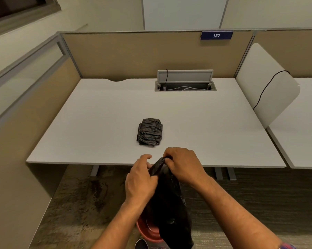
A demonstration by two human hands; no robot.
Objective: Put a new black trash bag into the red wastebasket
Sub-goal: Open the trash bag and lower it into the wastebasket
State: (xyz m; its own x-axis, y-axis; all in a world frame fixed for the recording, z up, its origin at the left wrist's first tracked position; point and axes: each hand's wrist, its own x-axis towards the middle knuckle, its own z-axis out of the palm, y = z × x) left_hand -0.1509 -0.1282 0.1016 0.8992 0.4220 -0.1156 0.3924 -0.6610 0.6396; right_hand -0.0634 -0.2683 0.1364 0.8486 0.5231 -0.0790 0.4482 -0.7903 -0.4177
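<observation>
Nearest, low on the floor, the red wastebasket (148, 230) shows only a slice of rim, the rest hidden behind the hanging bag (167, 203). The bag dangles long-axis vertical, its bottom over the basket's mouth and its top bunched between both hands just in front of the bench's (97, 114) near edge. The left hand (140, 177) and right hand (184, 164) pinch that top edge, fingers (166, 159) pressed together on the plastic, seemingly working to part the mouth. The basket lies straight below the hands, about equally near to both. Farther on, mid-bench, sits a folded stack of bags (149, 132).
</observation>
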